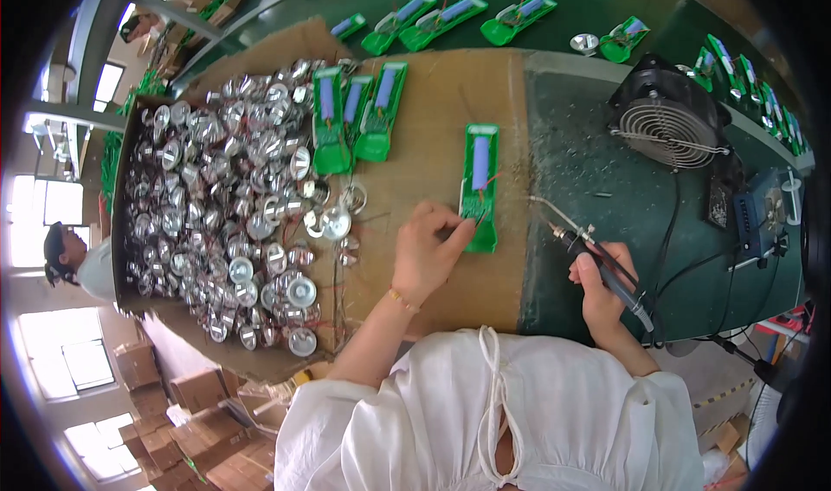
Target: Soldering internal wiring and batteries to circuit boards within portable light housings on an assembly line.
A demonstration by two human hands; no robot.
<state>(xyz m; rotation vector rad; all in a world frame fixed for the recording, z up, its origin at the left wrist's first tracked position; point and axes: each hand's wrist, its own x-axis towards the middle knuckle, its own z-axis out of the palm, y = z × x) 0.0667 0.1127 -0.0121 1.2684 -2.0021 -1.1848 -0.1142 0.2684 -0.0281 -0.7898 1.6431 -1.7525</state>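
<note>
A long green plastic housing (481, 238) lies on the cardboard-covered bench in front of me, with a blue cylindrical battery (480, 160) in its upper part. Below the battery sits a small green circuit board (475, 204), and a red wire (492, 180) sticks up beside it. My left hand (430, 247) leans over the board, thumb and forefinger pinched on what looks like a thin wire. To the right, my right hand (601, 285) grips a soldering iron (613, 276) with a bent thin metal tube (550, 204) on it. The iron's tip points toward the housing but stays apart from it.
At left a large cardboard box (130, 266) holds many shiny reflector cups (251, 171). Three filled green housings (379, 123) lie beside them; more line the far bench. A black fan (666, 115) and a blue soldering station (760, 210) with cables stand right. Another person (82, 262) is far left.
</note>
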